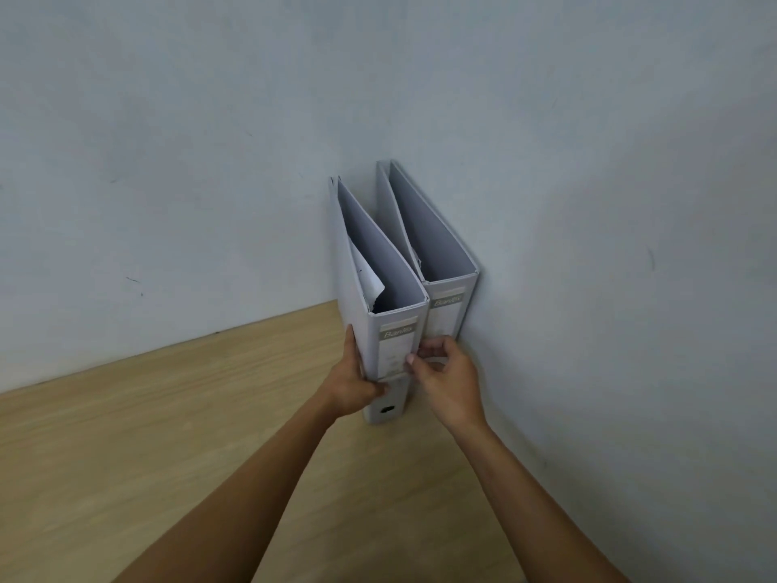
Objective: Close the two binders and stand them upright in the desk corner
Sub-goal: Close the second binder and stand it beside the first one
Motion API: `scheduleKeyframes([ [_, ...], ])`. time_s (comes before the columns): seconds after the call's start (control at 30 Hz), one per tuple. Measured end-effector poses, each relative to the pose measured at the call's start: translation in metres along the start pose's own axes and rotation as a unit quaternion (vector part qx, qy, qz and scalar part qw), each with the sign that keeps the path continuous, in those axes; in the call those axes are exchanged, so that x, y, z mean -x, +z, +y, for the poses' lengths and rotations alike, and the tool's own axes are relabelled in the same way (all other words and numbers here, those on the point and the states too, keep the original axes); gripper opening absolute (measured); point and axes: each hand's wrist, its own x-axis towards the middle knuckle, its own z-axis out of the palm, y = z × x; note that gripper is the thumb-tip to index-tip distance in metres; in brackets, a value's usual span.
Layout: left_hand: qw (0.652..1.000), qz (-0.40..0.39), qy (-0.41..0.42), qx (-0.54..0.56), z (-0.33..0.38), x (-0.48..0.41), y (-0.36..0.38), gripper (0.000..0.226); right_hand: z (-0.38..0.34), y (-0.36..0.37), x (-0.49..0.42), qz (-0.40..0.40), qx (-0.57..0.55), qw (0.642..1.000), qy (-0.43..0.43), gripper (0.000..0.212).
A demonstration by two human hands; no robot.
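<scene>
Two hands (351,382) (447,382) flank the nearer upright binder (395,347).

Pale walls (210,119), wooden desk (126,456)

Both arms outstretched, left hand (351,387) and right hand (445,382) gripping.

Two bare forearms and hands (445,380) (no sleeves, rings or watch showing)
</scene>
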Motion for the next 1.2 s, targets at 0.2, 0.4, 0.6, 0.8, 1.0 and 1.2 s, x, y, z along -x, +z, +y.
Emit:
scheduleKeyframes([
  [0.2,1.000,-0.001,0.000,0.005,0.007,-0.016,0.001,0.119,-0.001,-0.003,-0.015,0.004,-0.012,1.000,0.008,0.016],
  [0.4,1.000,-0.014,-0.010,0.010,0.007,-0.032,-0.004,0.110,-0.002,0.000,-0.022,0.021,0.013,1.000,0.005,0.021],
  [0.6,0.999,-0.027,-0.017,0.007,0.006,-0.039,-0.004,0.107,-0.003,0.000,-0.024,0.029,0.015,0.999,0.000,0.022],
  [0.8,1.000,-0.005,-0.021,0.005,0.003,-0.039,-0.001,0.108,-0.004,-0.001,-0.025,0.026,0.017,1.000,-0.004,0.022],
  [1.0,0.999,0.043,-0.020,0.005,0.005,-0.014,0.002,0.103,-0.004,-0.003,-0.025,0.004,0.033,0.999,0.011,0.015],
  [1.2,0.995,0.074,0.033,0.055,0.014,0.006,-0.008,0.100,-0.004,-0.001,-0.023,-0.009,-0.003,0.999,0.042,0.011],
])
